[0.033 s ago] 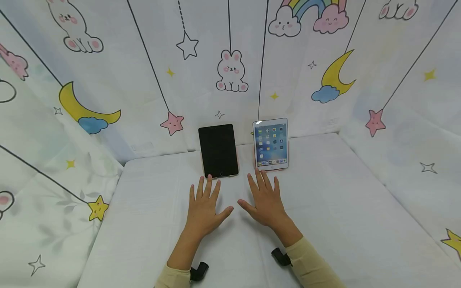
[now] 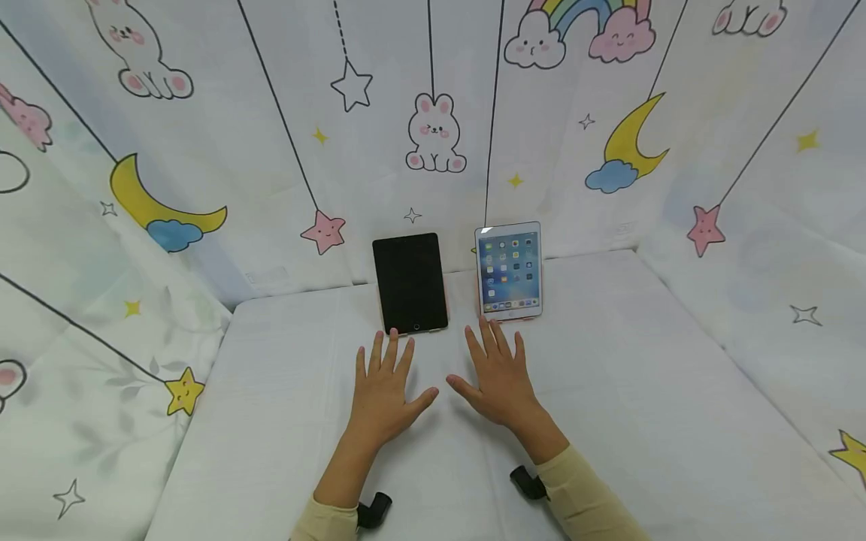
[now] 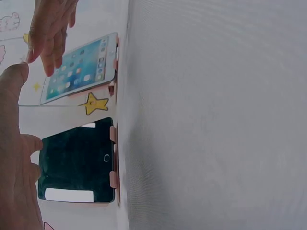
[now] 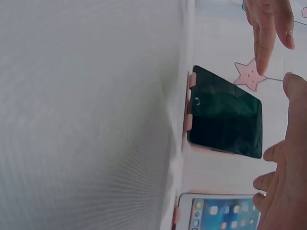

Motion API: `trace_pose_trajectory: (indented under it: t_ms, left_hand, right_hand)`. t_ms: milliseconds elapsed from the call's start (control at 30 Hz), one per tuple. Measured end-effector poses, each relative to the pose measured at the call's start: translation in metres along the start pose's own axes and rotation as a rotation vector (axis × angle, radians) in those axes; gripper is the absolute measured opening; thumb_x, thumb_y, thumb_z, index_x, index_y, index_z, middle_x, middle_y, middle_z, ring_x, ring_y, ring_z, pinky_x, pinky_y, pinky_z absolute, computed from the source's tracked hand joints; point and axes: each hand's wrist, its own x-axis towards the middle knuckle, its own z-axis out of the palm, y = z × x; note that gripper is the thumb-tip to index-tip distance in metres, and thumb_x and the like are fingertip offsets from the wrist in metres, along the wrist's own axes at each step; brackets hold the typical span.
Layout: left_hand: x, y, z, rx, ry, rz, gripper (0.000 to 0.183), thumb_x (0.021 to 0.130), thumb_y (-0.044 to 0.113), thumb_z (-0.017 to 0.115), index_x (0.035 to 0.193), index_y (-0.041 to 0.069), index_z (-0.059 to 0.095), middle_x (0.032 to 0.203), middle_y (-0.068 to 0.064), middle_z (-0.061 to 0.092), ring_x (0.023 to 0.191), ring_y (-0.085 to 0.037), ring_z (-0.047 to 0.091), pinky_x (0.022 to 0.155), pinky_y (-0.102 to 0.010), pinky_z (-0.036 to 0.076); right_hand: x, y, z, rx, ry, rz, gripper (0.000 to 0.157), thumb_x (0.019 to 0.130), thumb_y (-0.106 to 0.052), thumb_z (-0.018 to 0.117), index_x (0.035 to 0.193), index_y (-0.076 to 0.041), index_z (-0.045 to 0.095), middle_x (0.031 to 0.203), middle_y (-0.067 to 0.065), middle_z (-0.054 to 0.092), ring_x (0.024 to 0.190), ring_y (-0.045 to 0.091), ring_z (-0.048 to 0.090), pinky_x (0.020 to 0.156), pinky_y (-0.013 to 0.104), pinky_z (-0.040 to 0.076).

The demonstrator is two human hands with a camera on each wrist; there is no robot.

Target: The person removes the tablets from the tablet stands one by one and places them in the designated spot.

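While black tablet (image 2: 410, 282) and lit white tablet (image 2: 509, 270) stand unchanged, hands (image 2: 381, 402) (image 2: 502, 389) near them, splayed, apart; also unmoved.

White-topped bench (image 2: 271, 421) is bordered at back, L & R by pale backdrop (image 2: 379, 161), printed w/ bunnies (image 2: 436, 150), yellow moons (image 2: 131, 194), pink stars (image 2: 323, 232) & a rainbow (image 2: 573, 10).

No words are legible: the icons (image 2: 516, 265) on the white tablet (image 2: 509, 271), by the far edge of the worktop (image 2: 629, 361), are too small.
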Motion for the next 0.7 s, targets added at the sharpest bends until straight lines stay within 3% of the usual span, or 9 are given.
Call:
trace_pose_trajectory:
  t_ms: [200, 400, 533, 700]
  left_hand:
    - [0.0, 0.0, 0.0, -0.021, -0.02, -0.003, 0.093, 0.086, 0.075, 0.046, 0.157, 0.022, 0.019, 0.166, -0.007, 0.007, 0.154, -0.027, -0.008, 0.121, -0.059, -0.003]
    - [0.003, 0.001, -0.005, -0.134, -0.031, -0.001, 0.09, 0.088, 0.072, 0.045, 0.157, 0.021, 0.017, 0.166, -0.005, 0.001, 0.154, -0.028, -0.005, 0.121, -0.059, -0.001]
    - [0.009, -0.002, -0.007, -0.239, 0.02, 0.016, 0.089, 0.09, 0.068, 0.048, 0.158, 0.02, 0.017, 0.166, -0.005, 0.005, 0.154, -0.031, 0.002, 0.121, -0.06, 0.004]
    - [0.02, -0.006, -0.007, -0.41, 0.1, 0.026, 0.086, 0.09, 0.058, 0.057, 0.157, 0.019, 0.018, 0.164, -0.007, 0.019, 0.152, -0.03, 0.014, 0.12, -0.058, 0.019]
  right_hand:
    - [0.0, 0.0, 0.003, 0.005, -0.024, 0.007, 0.091, 0.089, -0.074, 0.038, 0.157, -0.017, 0.019, 0.165, 0.011, 0.011, 0.153, 0.032, 0.012, 0.117, 0.067, 0.008]
    - [0.002, 0.0, 0.003, 0.044, -0.006, 0.018, 0.089, 0.09, -0.074, 0.037, 0.157, -0.017, 0.022, 0.164, 0.011, 0.018, 0.152, 0.032, 0.015, 0.117, 0.066, 0.012]
    - [0.009, -0.001, 0.002, 0.056, 0.04, 0.019, 0.086, 0.091, -0.071, 0.038, 0.155, -0.015, 0.027, 0.16, 0.011, 0.028, 0.148, 0.033, 0.024, 0.116, 0.064, 0.019]
    - [0.02, -0.005, -0.001, 0.131, 0.099, 0.023, 0.078, 0.093, -0.062, 0.046, 0.152, -0.012, 0.034, 0.154, 0.012, 0.037, 0.141, 0.034, 0.035, 0.114, 0.061, 0.027]
